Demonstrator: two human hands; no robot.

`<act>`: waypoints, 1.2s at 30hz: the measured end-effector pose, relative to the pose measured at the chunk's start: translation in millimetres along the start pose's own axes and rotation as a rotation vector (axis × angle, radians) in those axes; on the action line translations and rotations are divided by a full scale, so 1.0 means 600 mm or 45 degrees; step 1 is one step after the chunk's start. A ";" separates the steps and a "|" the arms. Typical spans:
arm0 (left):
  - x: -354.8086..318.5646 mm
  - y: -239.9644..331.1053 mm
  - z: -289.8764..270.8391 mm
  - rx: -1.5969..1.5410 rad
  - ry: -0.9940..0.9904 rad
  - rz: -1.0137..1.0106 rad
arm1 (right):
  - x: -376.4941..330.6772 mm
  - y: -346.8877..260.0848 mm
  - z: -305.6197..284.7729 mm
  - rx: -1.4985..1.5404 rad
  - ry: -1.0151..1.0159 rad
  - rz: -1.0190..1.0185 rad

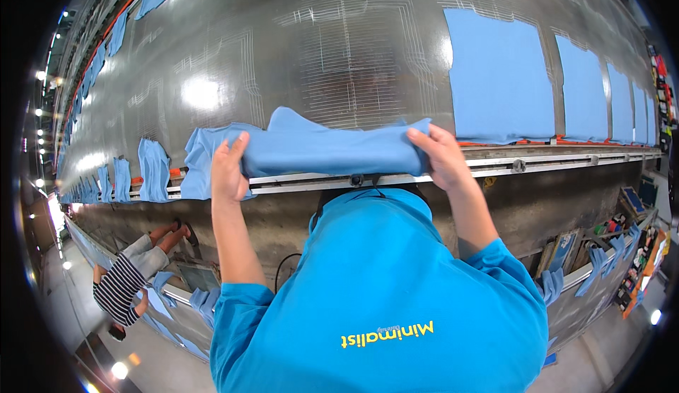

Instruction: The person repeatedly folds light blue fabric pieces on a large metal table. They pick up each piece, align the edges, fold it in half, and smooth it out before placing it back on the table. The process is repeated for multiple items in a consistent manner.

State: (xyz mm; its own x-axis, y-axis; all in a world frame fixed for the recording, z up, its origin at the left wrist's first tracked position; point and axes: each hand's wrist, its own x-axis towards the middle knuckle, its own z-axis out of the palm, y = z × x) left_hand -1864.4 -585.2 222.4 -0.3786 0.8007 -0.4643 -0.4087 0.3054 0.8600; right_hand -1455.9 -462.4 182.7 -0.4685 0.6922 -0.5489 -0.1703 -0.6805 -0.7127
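A light-blue piece of fabric [332,151] stretches between my two hands above the near edge of the long grey table [276,60]. My left hand [230,168] grips its left end, thumb on top. At the right end, my right hand [444,156] pinches the cloth between thumb and fingers. The piece is bunched or folded into a band, with one loose flap rising at its upper edge. More blue cloth [200,158] hangs by my left hand; whether it belongs to the same piece I cannot tell.
Flat blue fabric panels [502,78] lie on the table to the right. Blue pieces [153,170] drape over the near edge at left, others along the far edge. A metal rail [530,163] runs along the table front. Behind, a person in a striped shirt [124,283] stands by another table.
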 end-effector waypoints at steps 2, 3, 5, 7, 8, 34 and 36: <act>-0.014 -0.009 0.033 -0.084 -0.033 -0.068 | -0.029 -0.048 -0.014 0.038 0.085 -0.036; -0.017 -0.016 0.048 -0.141 -0.047 -0.095 | -0.035 -0.069 -0.023 0.034 0.135 -0.066; 0.000 -0.036 0.058 -0.137 -0.108 -0.168 | -0.033 -0.086 -0.032 0.020 0.222 -0.103; 0.017 -0.038 0.086 -0.085 -0.095 -0.233 | -0.026 -0.098 -0.034 0.033 0.260 -0.102; 0.013 -0.041 0.092 -0.065 -0.095 -0.248 | -0.028 -0.100 -0.034 0.045 0.264 -0.077; 0.490 -0.035 0.092 0.439 0.425 0.255 | 0.438 -0.140 -0.056 -0.370 0.612 -0.385; 0.525 -0.056 0.089 0.488 0.411 0.221 | 0.469 -0.126 -0.075 -0.438 0.645 -0.342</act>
State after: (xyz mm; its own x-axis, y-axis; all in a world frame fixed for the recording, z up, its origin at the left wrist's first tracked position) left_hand -1925.7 -315.7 58.6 -0.6750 0.6751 -0.2975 -0.0074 0.3970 0.9178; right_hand -1535.8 -205.3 62.4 0.0308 0.9114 -0.4103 0.1013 -0.4112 -0.9059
